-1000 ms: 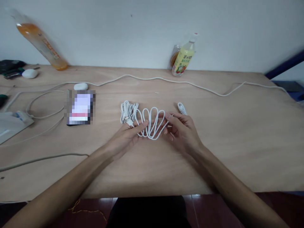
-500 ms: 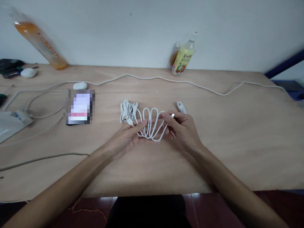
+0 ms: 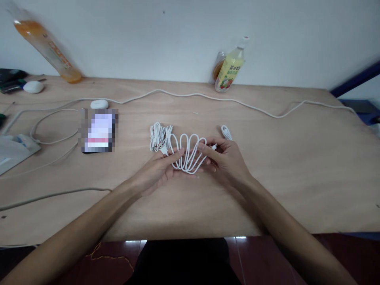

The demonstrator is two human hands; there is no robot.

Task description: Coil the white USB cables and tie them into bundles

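Observation:
A white USB charging cable, folded into several side-by-side loops, is held between my hands just above the table. My left hand is closed on the loops, its thumb pressing them from above; the USB plug sticks out at its upper left. At the other end my right hand pinches the cable between thumb and fingers, and the small connector shows beside its thumb. Behind my left hand lies a bundle of coiled white cables. Past my right hand is another small cable coil, partly hidden.
A phone, blurred out, lies at left by a white earbud case. A long white cord crosses the table's back. Against the wall stand an orange drink bottle and a yellow drink bottle.
My right hand has shifted slightly left, bringing the last loop closer to the others. The connector in it has turned a little. My left hand keeps its hold; the view has tilted slightly.

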